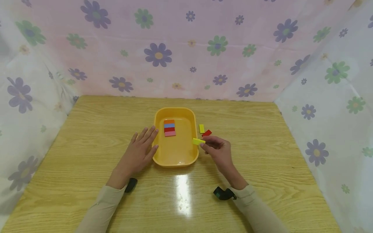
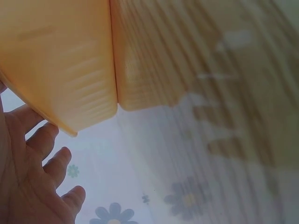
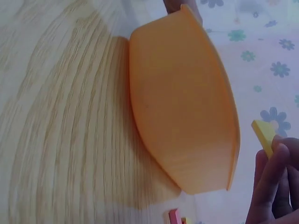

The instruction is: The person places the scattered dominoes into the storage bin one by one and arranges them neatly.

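- Yellow-orange tray (image 1: 182, 150): orange block (image 1: 169, 122), blue block (image 1: 169, 125), red block (image 1: 169, 129), pink block (image 1: 170, 133) lined up inside.
- Right hand (image 1: 220, 152) pinches a yellow block (image 1: 198, 141) near the right rim.
- Left hand (image 1: 139, 152), fingers straight, touches the left rim.
- Another yellow piece (image 1: 201, 128) and another red piece (image 1: 207, 133) lie outside.

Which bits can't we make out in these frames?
- Row of blocks, both wrist views: hidden by the tray's walls.
- Held yellow block, right wrist view: lower end covered by the right hand.
- Loose red block, right wrist view: cut off by the bottom edge.
- Left hand, left wrist view: cut off by the left edge.
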A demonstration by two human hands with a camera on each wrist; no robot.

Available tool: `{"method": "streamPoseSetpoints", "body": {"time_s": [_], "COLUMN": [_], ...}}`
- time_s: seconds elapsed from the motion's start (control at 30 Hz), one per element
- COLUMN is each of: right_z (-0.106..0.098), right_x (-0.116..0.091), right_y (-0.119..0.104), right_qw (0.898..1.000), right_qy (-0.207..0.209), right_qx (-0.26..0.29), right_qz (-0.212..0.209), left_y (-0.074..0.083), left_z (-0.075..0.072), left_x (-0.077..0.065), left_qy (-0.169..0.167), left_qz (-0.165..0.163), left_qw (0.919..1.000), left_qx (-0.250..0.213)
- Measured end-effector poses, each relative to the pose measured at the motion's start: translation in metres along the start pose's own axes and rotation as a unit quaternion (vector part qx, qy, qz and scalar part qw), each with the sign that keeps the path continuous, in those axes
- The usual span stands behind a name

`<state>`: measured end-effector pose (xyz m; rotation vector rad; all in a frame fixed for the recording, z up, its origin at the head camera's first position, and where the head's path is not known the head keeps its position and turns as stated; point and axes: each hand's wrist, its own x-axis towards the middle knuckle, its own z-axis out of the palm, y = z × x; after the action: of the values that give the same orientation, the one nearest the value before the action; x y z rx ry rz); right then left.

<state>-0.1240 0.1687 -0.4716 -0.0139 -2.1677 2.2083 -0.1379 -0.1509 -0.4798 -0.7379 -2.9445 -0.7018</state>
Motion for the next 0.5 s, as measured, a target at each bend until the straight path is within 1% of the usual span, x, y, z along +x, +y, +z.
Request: {"method": "streamPoseSetpoints", "body": {"time_s": [0.17,0.5], "right_z": [0.01,0.028], "right_x": [0.001,0.005], "right_y": [-0.001,-0.007], "right_qw": [1.0,0.999], "right_qy": [0.016,0.023], "right_qx": [0.011,0.029], "right_qz": [0.009,0.01], "left_y": [0.001,0.0], "left_z": [-0.001,0.001], "left_x": [0.001,0.001], "left_qy": [-0.002,0.002], "left_qz": [-0.001,-0.001], "left_qw": [1.0,1.0], "left_qx": [0.0,0.004]}}
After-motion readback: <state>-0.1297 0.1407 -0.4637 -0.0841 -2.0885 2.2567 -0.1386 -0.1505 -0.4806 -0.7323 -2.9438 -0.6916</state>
